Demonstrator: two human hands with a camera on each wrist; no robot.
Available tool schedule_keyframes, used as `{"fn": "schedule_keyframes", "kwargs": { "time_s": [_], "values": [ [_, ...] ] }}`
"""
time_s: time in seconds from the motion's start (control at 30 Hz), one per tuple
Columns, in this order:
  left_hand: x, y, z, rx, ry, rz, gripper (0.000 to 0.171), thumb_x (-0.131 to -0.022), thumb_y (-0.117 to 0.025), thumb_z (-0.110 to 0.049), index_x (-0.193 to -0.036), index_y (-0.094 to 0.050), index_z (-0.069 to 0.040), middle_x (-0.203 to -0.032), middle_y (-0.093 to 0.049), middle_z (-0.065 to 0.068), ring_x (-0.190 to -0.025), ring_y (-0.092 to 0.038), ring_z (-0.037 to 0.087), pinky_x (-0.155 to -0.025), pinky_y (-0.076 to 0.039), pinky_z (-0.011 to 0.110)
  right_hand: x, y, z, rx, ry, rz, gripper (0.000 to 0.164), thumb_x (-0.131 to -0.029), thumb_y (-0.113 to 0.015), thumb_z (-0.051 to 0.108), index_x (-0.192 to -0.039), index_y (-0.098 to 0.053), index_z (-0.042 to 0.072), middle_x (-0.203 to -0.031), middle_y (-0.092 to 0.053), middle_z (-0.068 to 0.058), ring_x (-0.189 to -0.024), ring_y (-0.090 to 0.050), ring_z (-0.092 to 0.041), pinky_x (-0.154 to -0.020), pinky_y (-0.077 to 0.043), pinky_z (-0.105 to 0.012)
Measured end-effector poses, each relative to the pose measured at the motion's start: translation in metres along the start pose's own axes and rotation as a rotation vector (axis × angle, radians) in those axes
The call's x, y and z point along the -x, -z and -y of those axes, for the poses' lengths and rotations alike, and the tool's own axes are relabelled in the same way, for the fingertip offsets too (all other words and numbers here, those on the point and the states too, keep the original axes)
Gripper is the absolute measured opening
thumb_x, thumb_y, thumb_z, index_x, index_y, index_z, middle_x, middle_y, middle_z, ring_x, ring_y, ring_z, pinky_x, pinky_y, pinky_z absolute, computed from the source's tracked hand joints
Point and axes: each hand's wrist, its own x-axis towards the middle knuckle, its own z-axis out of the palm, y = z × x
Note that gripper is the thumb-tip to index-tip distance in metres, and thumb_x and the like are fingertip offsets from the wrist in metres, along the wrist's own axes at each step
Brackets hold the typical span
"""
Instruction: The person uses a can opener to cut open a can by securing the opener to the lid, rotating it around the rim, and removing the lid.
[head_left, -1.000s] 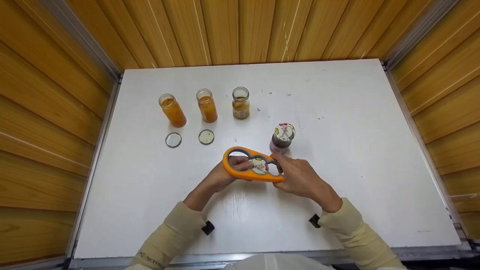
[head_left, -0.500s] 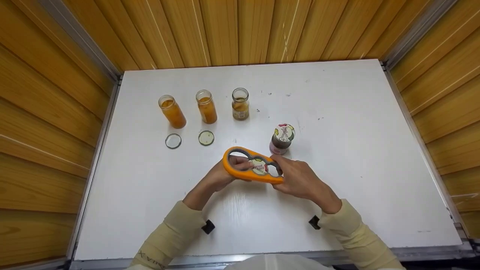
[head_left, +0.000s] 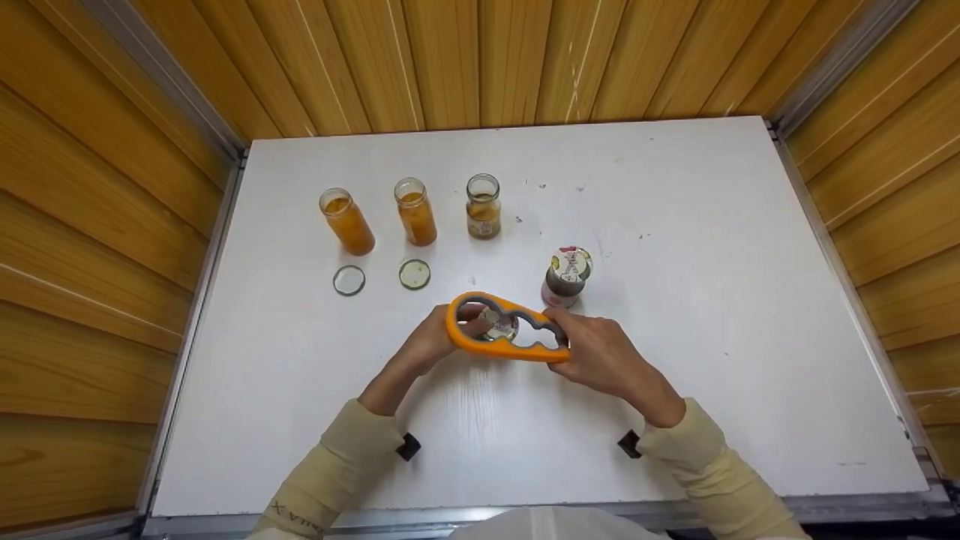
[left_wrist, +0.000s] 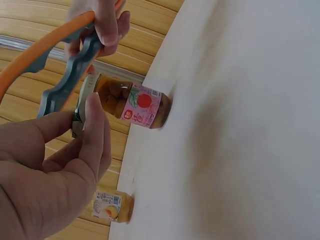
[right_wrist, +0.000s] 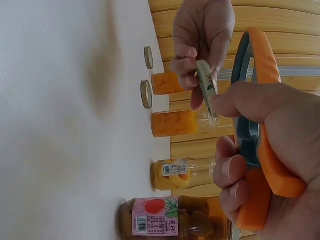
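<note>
My left hand (head_left: 431, 341) pinches a round printed jar lid (head_left: 501, 324) between thumb and fingers. In the right wrist view the lid (right_wrist: 206, 82) shows edge-on. My right hand (head_left: 604, 352) grips one end of an orange jar opener (head_left: 506, 351) with grey toothed inner edges. The opener is held just above the lid, which shows through its openings in the head view. Beyond the right hand stands a jar with its printed lid on (head_left: 568, 274). The left wrist view shows this jar's pink fruit label (left_wrist: 142, 105) and dark fruit inside.
Two tall open jars of orange fruit (head_left: 349, 225) (head_left: 417, 221) and a shorter open jar (head_left: 483, 214) stand in a row at the back left. Two loose lids (head_left: 349, 280) (head_left: 414, 274) lie before the tall jars. Wood-patterned walls (head_left: 450, 60) border the white table (head_left: 712, 225).
My left hand has drawn the lid left and slightly up, from the opener's middle opening towards its large one. The right hand and opener have stayed nearly still.
</note>
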Motion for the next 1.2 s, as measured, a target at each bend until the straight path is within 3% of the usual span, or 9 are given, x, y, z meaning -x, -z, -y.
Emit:
{"fn": "schedule_keyframes", "kwargs": {
  "time_s": [0.07, 0.17, 0.3, 0.43, 0.73, 0.9, 1.07, 1.2],
  "values": [
    [-0.005, 0.006, 0.003, -0.049, -0.021, -0.036, 0.034, -0.100, -0.070, -0.028, -0.130, -0.072, -0.011, -0.116, -0.075, 0.004, -0.105, -0.064, 0.022, -0.101, -0.050, 0.040, 0.001, 0.000, 0.001, -0.006, -0.003, 0.004, 0.056, -0.073, -0.090, 0.016, -0.119, -0.059, 0.009, -0.075, -0.056, 0.009, -0.061, -0.049, -0.011, -0.056, -0.043, -0.027],
    [-0.015, 0.015, 0.005, -0.106, 0.009, -0.123, 0.033, -0.101, -0.069, -0.018, -0.133, -0.070, -0.009, -0.119, -0.072, 0.005, -0.110, -0.063, 0.022, -0.102, -0.050, 0.039, 0.002, -0.001, 0.002, -0.019, -0.006, 0.009, 0.056, -0.073, -0.091, 0.015, -0.119, -0.059, 0.010, -0.076, -0.056, 0.010, -0.062, -0.048, -0.010, -0.056, -0.042, -0.026],
    [-0.030, 0.023, 0.002, -0.234, 0.046, -0.256, 0.037, -0.101, -0.067, -0.014, -0.137, -0.067, -0.007, -0.116, -0.069, 0.009, -0.103, -0.061, 0.022, -0.088, -0.054, 0.033, 0.003, -0.001, 0.001, -0.011, 0.003, 0.011, 0.053, -0.073, -0.089, 0.014, -0.117, -0.059, 0.010, -0.076, -0.057, 0.009, -0.062, -0.048, -0.010, -0.054, -0.041, -0.026],
    [-0.046, 0.024, -0.002, -0.355, -0.002, -0.342, 0.034, -0.101, -0.065, -0.013, -0.133, -0.070, -0.006, -0.109, -0.069, 0.010, -0.095, -0.063, 0.020, -0.078, -0.056, 0.029, 0.003, -0.001, 0.001, -0.005, 0.001, 0.018, 0.053, -0.072, -0.089, 0.014, -0.116, -0.060, 0.009, -0.076, -0.055, 0.010, -0.062, -0.048, -0.010, -0.054, -0.040, -0.026],
    [-0.068, 0.016, -0.005, -0.660, -0.123, -0.464, 0.030, -0.102, -0.066, -0.010, -0.131, -0.071, -0.005, -0.106, -0.066, 0.010, -0.095, -0.065, 0.019, -0.086, -0.058, 0.032, 0.005, -0.002, 0.001, -0.018, -0.010, 0.032, 0.052, -0.073, -0.089, 0.014, -0.117, -0.061, 0.010, -0.076, -0.057, 0.011, -0.062, -0.049, -0.010, -0.055, -0.042, -0.025],
    [-0.077, 0.011, 0.001, -0.801, -0.219, -0.534, 0.028, -0.102, -0.065, -0.010, -0.128, -0.072, -0.005, -0.109, -0.065, 0.013, -0.092, -0.069, 0.023, -0.081, -0.060, 0.034, 0.005, -0.001, 0.001, -0.027, -0.017, 0.033, 0.052, -0.073, -0.089, 0.014, -0.115, -0.060, 0.010, -0.076, -0.056, 0.011, -0.062, -0.048, -0.010, -0.055, -0.042, -0.025],
    [-0.087, 0.009, 0.008, -0.935, -0.317, -0.561, 0.023, -0.102, -0.066, -0.009, -0.123, -0.074, -0.005, -0.104, -0.063, 0.015, -0.086, -0.068, 0.026, -0.074, -0.060, 0.036, 0.005, -0.001, 0.000, -0.020, -0.015, 0.023, 0.052, -0.073, -0.089, 0.014, -0.115, -0.060, 0.010, -0.076, -0.056, 0.011, -0.062, -0.048, -0.010, -0.055, -0.042, -0.026],
    [-0.092, 0.007, 0.013, -1.020, -0.340, -0.553, 0.021, -0.103, -0.064, -0.008, -0.120, -0.075, -0.006, -0.101, -0.062, 0.015, -0.084, -0.067, 0.027, -0.070, -0.060, 0.036, 0.005, -0.001, -0.001, -0.014, 0.000, 0.008, 0.052, -0.073, -0.089, 0.014, -0.116, -0.060, 0.009, -0.075, -0.057, 0.010, -0.062, -0.048, -0.010, -0.055, -0.042, -0.026]
  ]
}}
